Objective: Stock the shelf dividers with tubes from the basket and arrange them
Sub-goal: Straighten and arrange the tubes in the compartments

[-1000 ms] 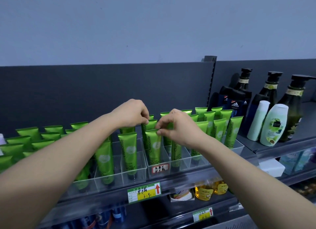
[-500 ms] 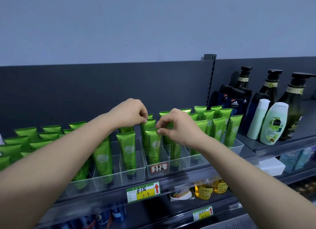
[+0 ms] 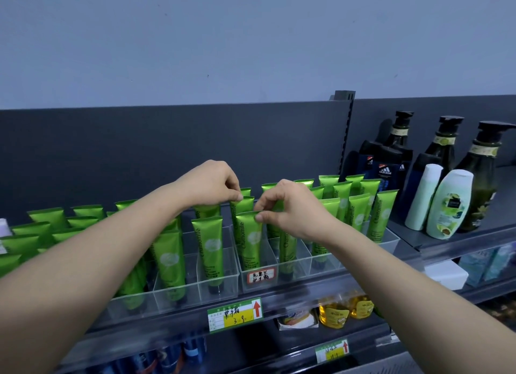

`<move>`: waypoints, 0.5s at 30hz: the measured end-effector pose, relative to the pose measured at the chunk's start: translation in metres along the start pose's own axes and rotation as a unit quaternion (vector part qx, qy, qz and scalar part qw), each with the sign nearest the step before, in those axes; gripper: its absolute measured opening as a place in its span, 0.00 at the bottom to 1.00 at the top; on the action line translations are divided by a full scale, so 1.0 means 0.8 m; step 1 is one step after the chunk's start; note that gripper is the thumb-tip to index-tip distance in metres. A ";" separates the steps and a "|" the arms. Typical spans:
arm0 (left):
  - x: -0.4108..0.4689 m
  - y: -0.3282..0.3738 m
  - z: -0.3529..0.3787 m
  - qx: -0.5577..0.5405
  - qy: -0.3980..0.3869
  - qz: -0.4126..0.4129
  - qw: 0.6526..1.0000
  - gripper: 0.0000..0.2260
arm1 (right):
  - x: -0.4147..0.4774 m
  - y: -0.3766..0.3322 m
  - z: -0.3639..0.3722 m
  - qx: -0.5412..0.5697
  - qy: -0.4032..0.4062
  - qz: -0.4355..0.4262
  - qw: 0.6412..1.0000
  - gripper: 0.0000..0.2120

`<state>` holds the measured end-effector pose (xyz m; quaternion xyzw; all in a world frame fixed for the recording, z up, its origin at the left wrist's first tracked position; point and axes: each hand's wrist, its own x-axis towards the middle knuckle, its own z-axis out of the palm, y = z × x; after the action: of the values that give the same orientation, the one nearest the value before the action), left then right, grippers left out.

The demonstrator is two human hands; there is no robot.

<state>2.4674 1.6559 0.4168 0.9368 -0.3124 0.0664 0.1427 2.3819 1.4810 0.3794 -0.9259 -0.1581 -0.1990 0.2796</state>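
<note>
Green tubes stand cap-down in clear plastic dividers (image 3: 217, 285) along the top shelf. My left hand (image 3: 210, 185) pinches the crimped top of a tube (image 3: 242, 204) in the second row of the middle lane. My right hand (image 3: 290, 207) pinches the top corner of the front tube (image 3: 248, 239) in that same lane, above a handwritten label (image 3: 261, 276). Several more tubes fill the lanes to the left (image 3: 170, 259) and right (image 3: 381, 217). The basket is out of view.
Dark pump bottles (image 3: 481, 178) and white lotion bottles (image 3: 449, 203) stand on the shelf section to the right. A green-yellow price tag (image 3: 234, 315) hangs on the shelf edge. Yellow bottles (image 3: 333, 315) sit on the shelf below.
Both hands stay at the middle lane's tube tops; the fingers shifted only slightly. The camera view moved a little.
</note>
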 end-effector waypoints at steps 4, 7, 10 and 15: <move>0.001 -0.002 -0.001 -0.002 -0.002 -0.001 1.000 0.04 | 0.002 0.002 0.003 -0.003 -0.008 -0.002 1.000 0.03; 0.001 -0.003 -0.003 -0.008 0.006 -0.002 1.000 0.05 | 0.003 0.003 0.001 -0.001 -0.012 -0.002 1.000 0.03; 0.002 -0.004 -0.006 -0.022 0.023 -0.015 0.999 0.06 | 0.003 0.002 0.001 0.004 -0.012 0.001 1.000 0.04; 0.008 -0.007 -0.008 -0.032 0.063 -0.036 0.997 0.06 | 0.003 0.004 -0.001 0.012 -0.012 0.013 1.000 0.07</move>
<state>2.4757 1.6584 0.4227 0.9363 -0.2709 0.1107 0.1942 2.3854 1.4784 0.3796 -0.9269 -0.1518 -0.1821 0.2910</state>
